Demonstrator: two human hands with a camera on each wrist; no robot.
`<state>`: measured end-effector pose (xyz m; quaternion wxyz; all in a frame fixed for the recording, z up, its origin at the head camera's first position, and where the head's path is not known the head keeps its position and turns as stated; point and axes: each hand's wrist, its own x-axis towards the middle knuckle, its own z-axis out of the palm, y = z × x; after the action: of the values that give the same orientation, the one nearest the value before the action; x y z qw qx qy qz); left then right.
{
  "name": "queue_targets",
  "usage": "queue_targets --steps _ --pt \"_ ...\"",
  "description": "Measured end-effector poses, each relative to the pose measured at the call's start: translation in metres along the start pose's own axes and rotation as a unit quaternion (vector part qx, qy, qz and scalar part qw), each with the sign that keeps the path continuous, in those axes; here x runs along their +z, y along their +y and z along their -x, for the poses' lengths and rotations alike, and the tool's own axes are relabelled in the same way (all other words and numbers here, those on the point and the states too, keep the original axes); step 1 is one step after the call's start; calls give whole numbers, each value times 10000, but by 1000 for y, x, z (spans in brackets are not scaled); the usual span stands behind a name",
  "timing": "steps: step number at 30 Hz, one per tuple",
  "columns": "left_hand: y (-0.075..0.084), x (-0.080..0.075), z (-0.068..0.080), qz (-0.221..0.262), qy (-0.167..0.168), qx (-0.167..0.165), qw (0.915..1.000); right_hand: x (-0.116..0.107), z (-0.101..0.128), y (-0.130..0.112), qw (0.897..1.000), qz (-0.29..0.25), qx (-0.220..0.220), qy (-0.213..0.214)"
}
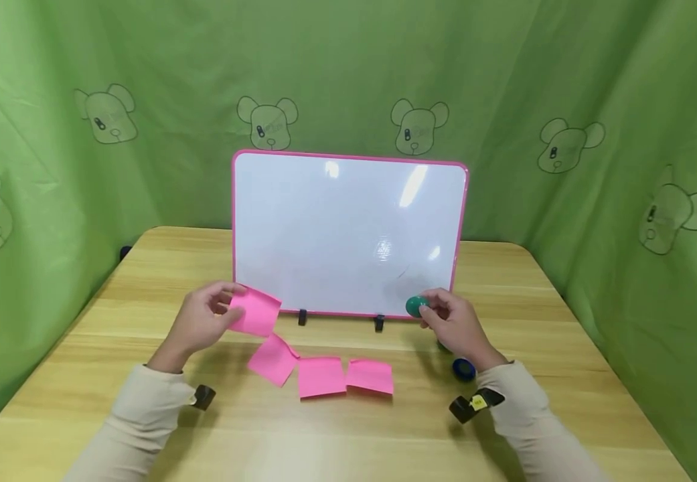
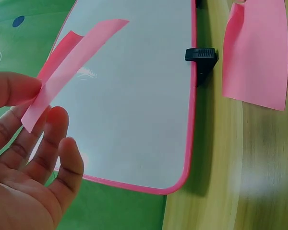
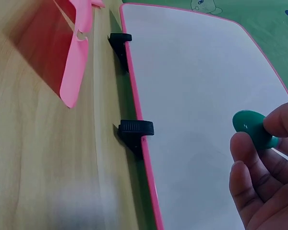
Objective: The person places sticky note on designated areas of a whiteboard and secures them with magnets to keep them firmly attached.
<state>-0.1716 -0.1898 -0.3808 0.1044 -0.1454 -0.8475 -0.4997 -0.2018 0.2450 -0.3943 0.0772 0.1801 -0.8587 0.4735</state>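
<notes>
My left hand [image 1: 203,318] pinches a pink sticky note [image 1: 256,312] between thumb and fingers, in front of the whiteboard's lower left corner. In the left wrist view that sticky note [image 2: 72,72] shows nearly edge-on, curled along its length. My right hand [image 1: 453,321] grips a round green magnet [image 1: 416,306] by thumb and fingertips near the lower right corner of the board. The right wrist view shows the magnet [image 3: 253,128] held in front of the white surface. The pink-framed whiteboard [image 1: 348,234] stands upright between both hands.
Three more pink sticky notes [image 1: 321,376] lie in a row on the wooden table [image 1: 348,442]. A blue round magnet [image 1: 463,369] lies below my right wrist, with a dark one [image 1: 443,346] partly hidden behind the hand. Black feet [image 1: 379,323] support the board. Green curtains [image 1: 348,53] surround the table.
</notes>
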Motion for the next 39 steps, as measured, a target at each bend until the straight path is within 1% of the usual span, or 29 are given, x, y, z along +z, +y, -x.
queue_targets --steps 6,11,16,23,29,39 --pt "0 3 -3 -76 -59 -100 9999 -1 -5 -8 9999 75 89 -41" --pt "5 3 -6 -112 -93 -204 9997 -2 -9 -13 9998 28 141 -102" --pt "8 3 -7 -27 -89 -177 9998 0 -12 -13 9997 -6 202 -150" --pt "8 2 -10 -64 -70 -105 9999 2 -18 -12 9995 33 214 -217" --pt "9 2 -12 -120 -54 -156 9998 3 -22 -16 9994 24 197 -283" --pt "12 1 -12 -74 -5 -117 9999 3 -29 -22 9996 -31 129 -242"
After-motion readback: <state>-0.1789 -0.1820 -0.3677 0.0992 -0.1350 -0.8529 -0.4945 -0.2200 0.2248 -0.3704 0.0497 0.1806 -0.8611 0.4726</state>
